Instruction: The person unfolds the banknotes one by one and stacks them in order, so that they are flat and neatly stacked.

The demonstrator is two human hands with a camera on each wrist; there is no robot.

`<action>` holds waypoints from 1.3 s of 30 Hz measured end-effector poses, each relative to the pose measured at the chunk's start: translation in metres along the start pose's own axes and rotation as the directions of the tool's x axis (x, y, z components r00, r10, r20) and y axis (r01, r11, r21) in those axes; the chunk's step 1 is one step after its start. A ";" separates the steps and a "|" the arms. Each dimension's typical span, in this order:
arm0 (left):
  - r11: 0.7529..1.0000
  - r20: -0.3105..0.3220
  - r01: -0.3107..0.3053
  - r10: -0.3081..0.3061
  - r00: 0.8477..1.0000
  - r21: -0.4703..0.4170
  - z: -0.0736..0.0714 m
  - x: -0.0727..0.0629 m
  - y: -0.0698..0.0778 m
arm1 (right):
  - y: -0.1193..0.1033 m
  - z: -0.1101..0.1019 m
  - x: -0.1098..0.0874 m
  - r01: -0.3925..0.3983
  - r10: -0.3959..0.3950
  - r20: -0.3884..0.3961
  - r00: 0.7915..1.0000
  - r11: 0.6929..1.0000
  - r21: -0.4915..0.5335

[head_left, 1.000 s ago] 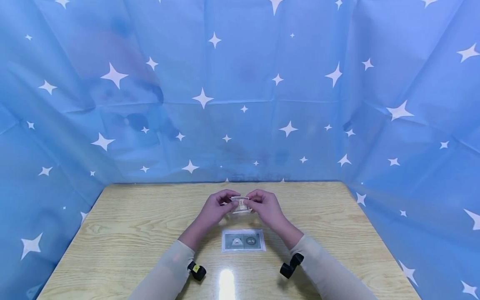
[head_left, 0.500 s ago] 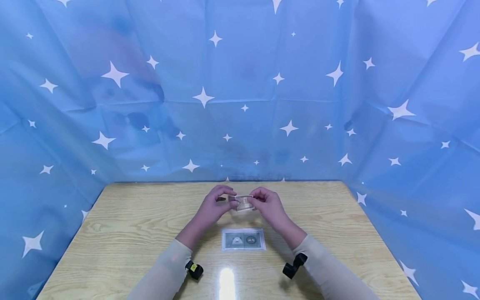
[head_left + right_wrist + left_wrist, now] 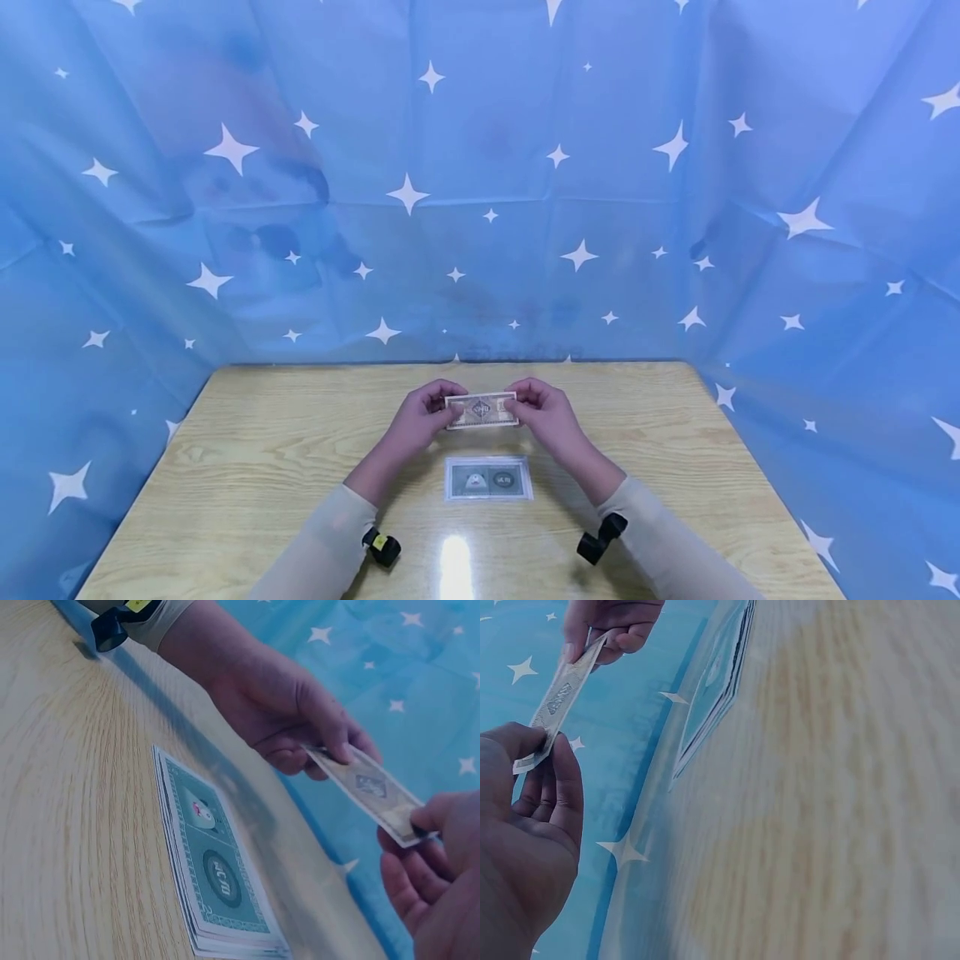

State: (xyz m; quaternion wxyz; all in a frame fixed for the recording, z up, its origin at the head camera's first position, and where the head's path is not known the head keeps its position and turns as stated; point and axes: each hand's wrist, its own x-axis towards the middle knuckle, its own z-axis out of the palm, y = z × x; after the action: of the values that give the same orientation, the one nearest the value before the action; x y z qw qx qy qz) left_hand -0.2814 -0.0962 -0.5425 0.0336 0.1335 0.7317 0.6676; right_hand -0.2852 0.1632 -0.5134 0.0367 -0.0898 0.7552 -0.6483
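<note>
A tan banknote with a patterned diamond at its middle is stretched flat between both hands above the table. My left hand pinches its left end between thumb and fingers. The opposite end is pinched by my right hand, thumb on the near face. In the right wrist view the note slants between the two hands, its printed face showing. Below it on the table lies a stack of green banknotes, the top one printed with a white figure and a dark oval. Several layered edges show on that stack in the right wrist view.
The wooden table reaches back to a blue curtain with white stars, which also hangs along both sides. Black wrist cameras sit on the left sleeve and the right sleeve.
The hands have drawn apart sideways, and the banknote, earlier bent and partly covered by fingers, is now spread out flat. The green stack stays in place.
</note>
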 end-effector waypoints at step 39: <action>0.978 0.217 0.020 -0.066 0.974 0.209 0.001 -0.033 0.004 | 0.012 -0.008 -0.035 0.021 0.023 0.179 0.984 0.970 -0.241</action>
State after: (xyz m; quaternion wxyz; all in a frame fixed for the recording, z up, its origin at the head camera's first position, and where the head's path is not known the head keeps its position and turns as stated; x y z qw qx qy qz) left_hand -0.2490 -0.1026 -0.5430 0.1157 0.1942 0.7909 0.5687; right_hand -0.2533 0.1795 -0.5257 0.0941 -0.1517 0.8222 -0.5405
